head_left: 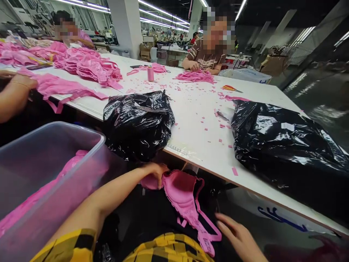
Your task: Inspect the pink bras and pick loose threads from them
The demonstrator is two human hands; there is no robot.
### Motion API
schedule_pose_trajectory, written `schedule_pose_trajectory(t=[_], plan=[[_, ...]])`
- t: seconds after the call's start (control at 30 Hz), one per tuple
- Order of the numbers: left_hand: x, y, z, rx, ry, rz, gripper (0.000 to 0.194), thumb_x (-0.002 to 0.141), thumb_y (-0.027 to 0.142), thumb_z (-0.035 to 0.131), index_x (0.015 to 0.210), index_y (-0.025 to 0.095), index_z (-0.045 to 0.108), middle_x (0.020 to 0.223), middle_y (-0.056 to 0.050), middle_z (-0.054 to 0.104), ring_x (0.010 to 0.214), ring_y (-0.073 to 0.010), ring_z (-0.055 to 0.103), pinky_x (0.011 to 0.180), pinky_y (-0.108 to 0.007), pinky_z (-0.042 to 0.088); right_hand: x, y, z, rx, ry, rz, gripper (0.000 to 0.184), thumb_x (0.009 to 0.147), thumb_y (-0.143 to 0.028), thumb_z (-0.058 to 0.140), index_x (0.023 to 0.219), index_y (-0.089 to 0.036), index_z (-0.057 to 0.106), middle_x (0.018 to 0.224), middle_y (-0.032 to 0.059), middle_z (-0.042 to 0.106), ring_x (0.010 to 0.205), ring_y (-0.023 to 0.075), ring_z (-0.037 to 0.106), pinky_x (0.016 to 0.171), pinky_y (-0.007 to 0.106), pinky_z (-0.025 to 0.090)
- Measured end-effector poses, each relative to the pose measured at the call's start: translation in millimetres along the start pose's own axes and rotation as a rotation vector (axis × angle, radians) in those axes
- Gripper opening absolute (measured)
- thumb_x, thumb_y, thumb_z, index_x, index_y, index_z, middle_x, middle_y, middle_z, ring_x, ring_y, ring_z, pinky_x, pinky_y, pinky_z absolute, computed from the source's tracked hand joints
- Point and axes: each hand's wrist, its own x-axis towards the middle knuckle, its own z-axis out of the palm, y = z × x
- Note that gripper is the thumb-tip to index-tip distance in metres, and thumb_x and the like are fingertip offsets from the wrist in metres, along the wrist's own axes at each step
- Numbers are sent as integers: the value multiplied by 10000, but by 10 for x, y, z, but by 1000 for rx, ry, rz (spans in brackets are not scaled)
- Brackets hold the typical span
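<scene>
A pink bra point(183, 198) lies on my dark lap below the table edge, its strap trailing toward the lower right. My left hand point(155, 171) curls over the bra's left cup and grips it. My right hand point(236, 235) hovers just right of the strap end, fingers stretched out and apart, holding nothing. My sleeves are yellow and black check.
A clear plastic bin point(54, 145) with pink garments stands at my left. Two black plastic bags point(139, 122) point(278, 140) lie on the white table point(196, 120), strewn with pink scraps. Orange-handled scissors point(230, 88), a pink thread spool point(150, 74), pink bra piles point(87, 65) and other people seated around.
</scene>
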Motion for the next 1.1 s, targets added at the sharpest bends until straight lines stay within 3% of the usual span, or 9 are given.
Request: schedule_pose_trajectory(t=[0.03,0.13,0.27,0.43,0.63,0.8,0.87,0.97,1.1], plan=[[-30,25,14,16,-22,-1,674,406,399,806,1015,171,630,1133,-131,614,1026,-334,566,795,-384,469,222,-37,151,32,-88,15,379,868,-450,446,1009,-173,665,1063,95,669,1024,251,609,888,390,489],[-260,139,121,34,0,50,419,550,485,727,833,184,655,855,-61,678,790,-264,631,657,-302,458,837,-195,576,111,-89,59,421,823,-434,478,1078,-137,631,1194,137,598,1165,277,512,975,444,401],[-630,371,229,33,104,93,331,684,522,624,714,192,625,643,-9,633,616,-197,601,538,-257,378,1166,-355,818,202,-59,34,384,735,-327,542,1061,-140,620,1187,133,597,1174,275,497,988,430,381],[-839,581,163,-55,-2,165,421,669,596,602,872,230,645,715,-25,660,663,-222,617,561,-267,397,914,-333,635,294,-80,27,356,784,-422,474,891,-129,646,923,130,693,901,270,636,783,349,507],[-762,477,326,-43,11,-130,708,686,509,636,1307,234,436,1089,-150,607,968,-332,592,781,-401,449,544,-133,663,28,58,194,413,772,-536,434,786,-158,600,569,70,640,489,219,575,489,302,455],[-874,528,418,40,157,-155,539,742,265,617,1265,254,489,1067,-125,601,949,-299,595,812,-404,456,342,-100,779,4,-38,176,429,824,-459,362,977,-138,603,690,101,688,618,248,665,559,306,505],[-935,551,410,11,183,-173,573,727,205,596,1283,262,472,1105,-119,597,982,-298,588,840,-420,455,300,-145,655,50,-47,126,417,824,-440,408,1022,-146,629,867,122,711,786,249,683,678,305,529],[-942,501,346,-81,185,-211,637,711,188,581,1320,297,429,1258,-106,532,1119,-301,529,938,-447,408,253,-223,203,49,-5,57,341,785,-388,520,1005,-187,687,1064,110,679,950,252,651,809,307,521],[-891,452,214,-151,174,-276,641,668,150,593,1293,240,479,1349,-112,464,1242,-302,419,1036,-437,312,186,-159,-725,16,68,-4,271,825,-394,507,939,-254,709,879,41,731,697,182,693,623,221,556]])
